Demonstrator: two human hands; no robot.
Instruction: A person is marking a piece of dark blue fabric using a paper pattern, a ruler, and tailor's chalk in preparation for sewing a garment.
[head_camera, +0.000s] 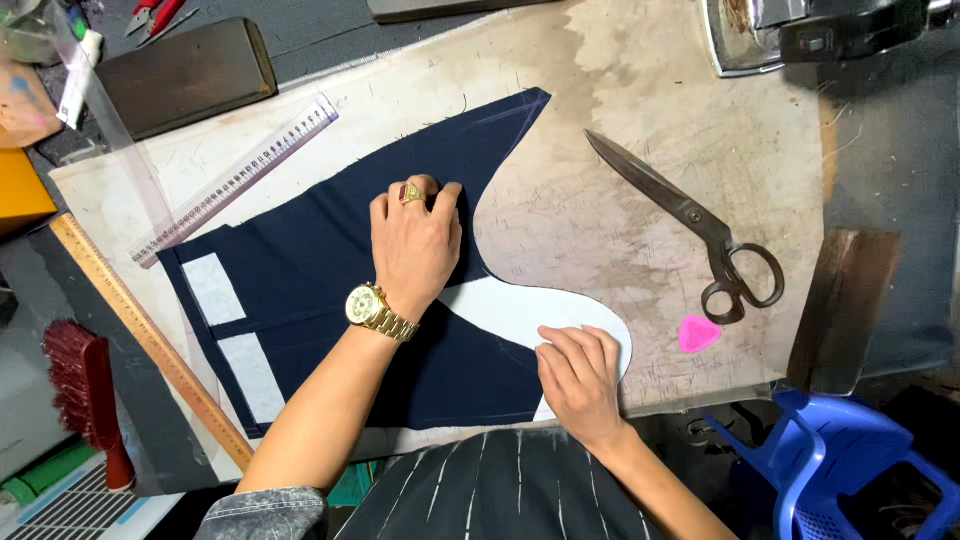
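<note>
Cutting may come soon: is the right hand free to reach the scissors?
Probably yes. The right hand rests flat on the white pattern, holding nothing, and only bare board lies between it and the scissors.

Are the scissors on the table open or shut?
Shut. The scissors lie flat on the worn table, blades together in one point and the two handle loops side by side, clear of both hands.

Left hand (414, 245) with gold ring (411, 192), gold wristwatch (368, 305), grey denim sleeve (265, 513), dark pinstriped garment (500, 487)

Stained table (640, 230) with cutting tools
Navy fabric (320, 270), scissors (690, 215), pink chalk (697, 333), clear ruler (235, 180) and wooden ruler (150, 340) lay on it
</note>
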